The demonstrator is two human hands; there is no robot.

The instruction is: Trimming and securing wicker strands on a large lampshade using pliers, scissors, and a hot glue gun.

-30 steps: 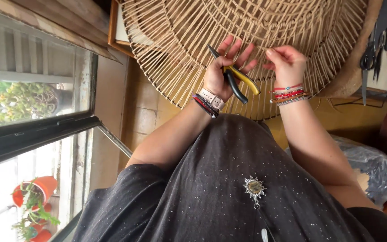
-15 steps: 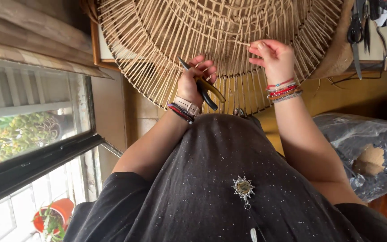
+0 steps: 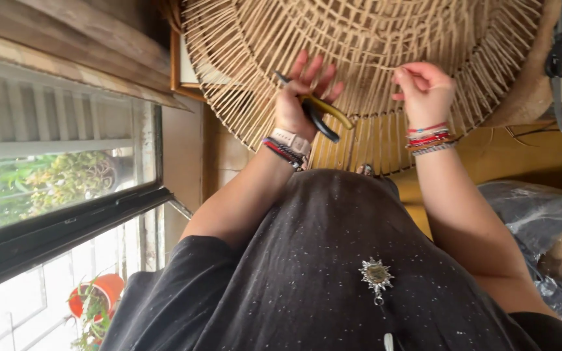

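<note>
The left hand [image 3: 302,97] still grips the pliers [image 3: 320,117] and has risen onto the woven cane frame [image 3: 359,39]; the right hand [image 3: 427,91] now pinches 1 strand.

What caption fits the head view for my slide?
Left hand holds yellow-handled pliers against a woven cane frame; right hand pinches a strand.

We see round tan wicker openwork piece [image 3: 365,58] upright w/ radiating spokes; yellow-and-black-handled pliers [image 3: 320,114] tilted against it.
</note>
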